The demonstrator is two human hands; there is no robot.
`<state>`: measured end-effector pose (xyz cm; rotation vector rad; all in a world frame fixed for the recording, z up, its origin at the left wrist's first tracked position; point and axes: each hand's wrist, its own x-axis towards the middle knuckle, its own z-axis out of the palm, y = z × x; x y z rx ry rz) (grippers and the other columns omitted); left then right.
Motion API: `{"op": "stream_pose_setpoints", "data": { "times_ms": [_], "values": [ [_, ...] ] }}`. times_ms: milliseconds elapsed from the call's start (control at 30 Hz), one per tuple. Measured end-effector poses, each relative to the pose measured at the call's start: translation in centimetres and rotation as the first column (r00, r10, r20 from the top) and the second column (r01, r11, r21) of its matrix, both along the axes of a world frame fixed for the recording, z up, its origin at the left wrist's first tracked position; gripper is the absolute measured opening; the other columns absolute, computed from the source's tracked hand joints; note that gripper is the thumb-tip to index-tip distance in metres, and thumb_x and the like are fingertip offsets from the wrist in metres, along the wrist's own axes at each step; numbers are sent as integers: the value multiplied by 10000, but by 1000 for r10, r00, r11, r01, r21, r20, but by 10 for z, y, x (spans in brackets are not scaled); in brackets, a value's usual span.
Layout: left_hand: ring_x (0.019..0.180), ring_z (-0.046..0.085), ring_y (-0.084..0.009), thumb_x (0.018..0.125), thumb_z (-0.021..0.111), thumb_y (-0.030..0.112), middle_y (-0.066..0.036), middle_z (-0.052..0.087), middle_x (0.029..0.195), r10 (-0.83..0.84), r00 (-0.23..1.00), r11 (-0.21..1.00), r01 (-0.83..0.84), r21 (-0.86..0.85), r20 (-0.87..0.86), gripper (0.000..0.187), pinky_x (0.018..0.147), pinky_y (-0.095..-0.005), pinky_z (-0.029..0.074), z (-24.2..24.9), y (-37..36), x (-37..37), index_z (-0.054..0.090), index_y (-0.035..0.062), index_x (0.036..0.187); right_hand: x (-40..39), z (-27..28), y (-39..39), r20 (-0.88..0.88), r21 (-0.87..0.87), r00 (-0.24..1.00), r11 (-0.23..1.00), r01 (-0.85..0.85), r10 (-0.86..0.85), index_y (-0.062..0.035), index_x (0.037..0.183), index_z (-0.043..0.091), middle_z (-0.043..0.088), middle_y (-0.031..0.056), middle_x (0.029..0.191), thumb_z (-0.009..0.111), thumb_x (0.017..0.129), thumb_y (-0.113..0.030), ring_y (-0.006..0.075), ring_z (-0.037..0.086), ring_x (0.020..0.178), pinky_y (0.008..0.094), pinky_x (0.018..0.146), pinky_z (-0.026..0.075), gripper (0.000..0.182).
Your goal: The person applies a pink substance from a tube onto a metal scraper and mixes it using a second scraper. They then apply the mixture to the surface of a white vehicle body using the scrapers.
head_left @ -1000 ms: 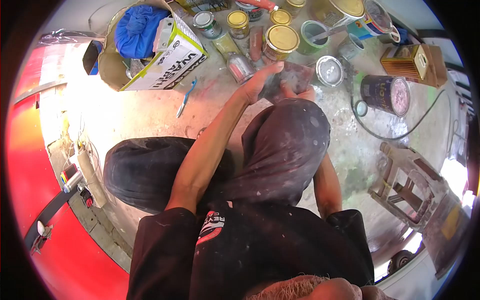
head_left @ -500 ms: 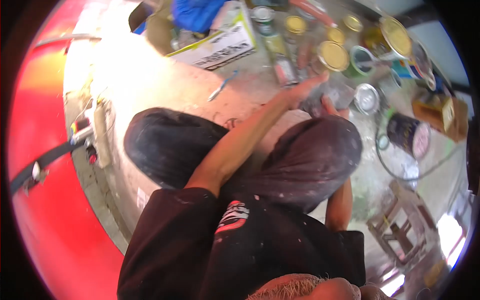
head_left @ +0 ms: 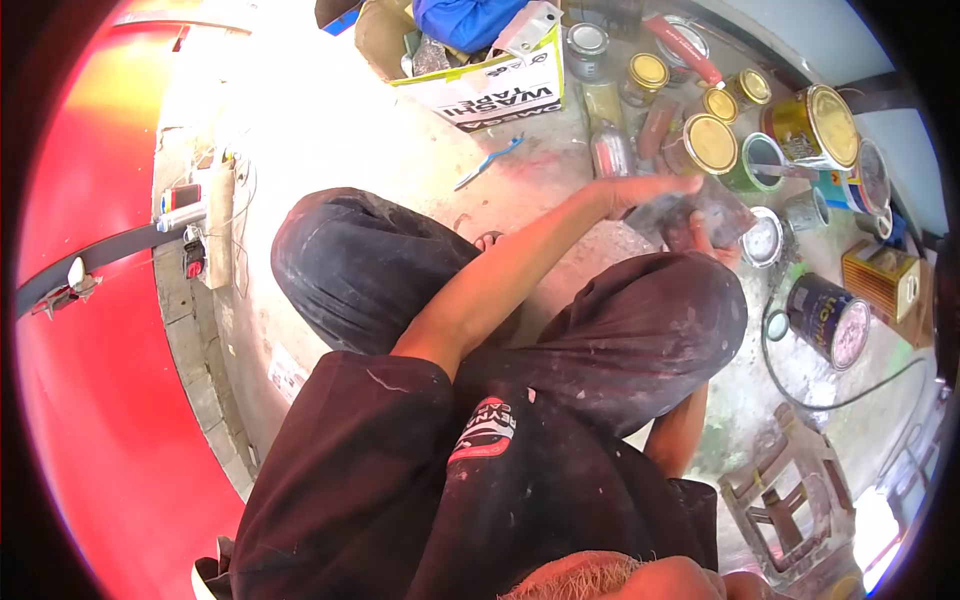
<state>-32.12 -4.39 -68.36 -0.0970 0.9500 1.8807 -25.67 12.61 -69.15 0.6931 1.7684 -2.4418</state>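
Observation:
A grey, smoky-looking plastic bag or sheet (head_left: 676, 212) is held above the floor beyond my raised right knee; its exact kind is hard to make out. My left hand (head_left: 645, 192) grips its near left edge, with the fingers reaching along the top and the thumb hidden. From below, my right hand (head_left: 712, 242) holds its right side, a finger or thumb upright against the surface. My right forearm passes behind the knee. Just past the hands stands a tin with a yellow lid (head_left: 710, 143), and a round silver-rimmed can (head_left: 762, 237) sits to their right.
Several paint cans, including a green one (head_left: 757, 163) and a dark one (head_left: 828, 322), crowd the right. A washi tape carton (head_left: 490, 92) stands ahead, a blue tool (head_left: 489, 162) nearby. A cable, a dirty stool (head_left: 790, 490) and a red panel (head_left: 110, 400) flank me.
The view has shifted, so the surroundings appear lower and further right. Both hands stay on the grey bag or sheet, which now looks more spread out between them.

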Motion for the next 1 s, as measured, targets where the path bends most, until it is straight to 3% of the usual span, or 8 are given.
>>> {"op": "stream_pose_setpoints", "data": {
  "times_ms": [167,267,433,600,733,800,833,1000],
  "values": [
    [1075,633,-232,864,451,817,-124,629,1253,-10,940,912,-132,-389,-342,960,896,-401,537,9,-13,-35,539,-19,1329,-5,38,10,78,73,982,982,-177,171,-36,1095,673,713,69,1003,771,879,-108,156,678,829,327,715,552,248],
    [921,675,-214,841,355,882,-126,683,1093,-352,750,730,-155,-666,-560,1019,782,-366,558,15,-12,-80,579,-29,1239,-17,61,10,36,87,979,975,-205,203,-22,1064,698,710,44,937,772,881,-132,114,648,783,288,679,521,226],
    [450,530,-85,947,348,757,-1,529,589,-842,516,319,240,-917,-158,799,423,-256,450,173,-35,-148,617,5,926,-41,89,9,-29,171,906,895,-412,422,-9,1009,721,672,-18,812,791,871,-215,70,558,688,267,611,437,258],
    [730,635,-196,940,507,687,-93,683,812,-843,480,285,18,-958,-241,721,637,-298,519,310,-146,-79,732,10,842,-77,117,4,-4,487,627,549,-679,779,5,924,712,632,-44,754,799,857,-288,58,456,633,265,560,367,313],
    [620,568,-94,1040,351,521,-28,607,712,-336,814,245,-411,-878,-475,601,602,-244,480,258,-287,21,630,5,908,-109,122,-9,9,563,515,421,-711,857,-1,891,705,630,-44,747,799,849,-289,57,486,654,270,598,407,306],
    [1070,647,-155,1039,428,430,-74,706,938,-125,925,171,-335,-926,-358,471,990,-354,458,234,-317,97,663,23,1019,-123,138,-25,-1,546,469,393,-740,883,-1,896,706,642,-38,757,799,844,-290,59,522,675,271,631,441,307],
    [977,607,-128,1027,443,470,-44,674,903,336,914,326,-341,-882,-230,489,988,-357,420,215,-302,139,684,45,1003,-129,142,-35,-20,545,457,393,-741,889,4,928,710,661,-19,777,794,844,-294,63,548,689,271,647,457,320],
    [889,565,-114,1035,435,482,-26,627,833,723,679,338,-508,-793,-127,488,887,-339,401,138,-259,286,626,51,909,-150,184,-92,71,738,302,154,-657,951,8,1043,712,696,52,863,761,849,-352,133,621,762,315,733,489,412]
  ]
}}
